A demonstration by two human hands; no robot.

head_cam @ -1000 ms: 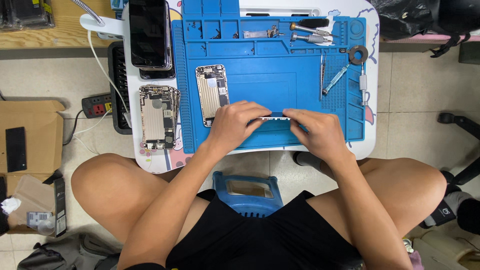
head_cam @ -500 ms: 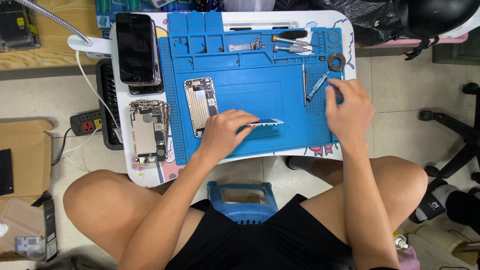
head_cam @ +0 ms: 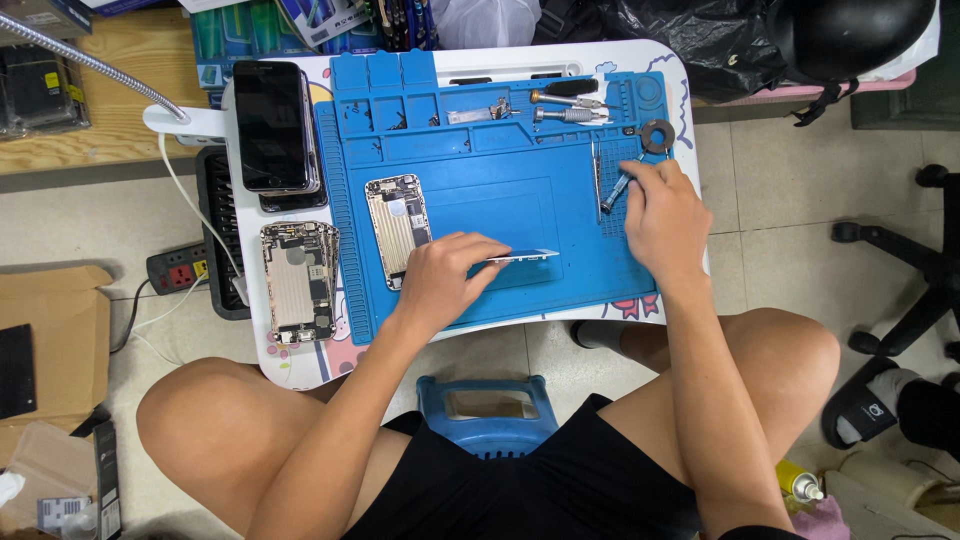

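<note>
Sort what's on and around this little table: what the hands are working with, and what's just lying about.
In hand:
- left hand holds a thin flat panel on the blue mat
- right hand reaches the small tools at the mat's right side

Lying about:
- opened phone
- second opened phone
- dark phone
- power strip
- cardboard box

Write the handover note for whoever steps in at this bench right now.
Left hand: holds a thin phone screen panel on edge over the blue mat.
Right hand: at the mat's right side, fingers on a small screwdriver beside the tweezers.
Open phone body lies on the mat's left; a second opened one sits off the mat, a dark phone above it.
Done: screen is off the body. Left: cannot tell.
</note>
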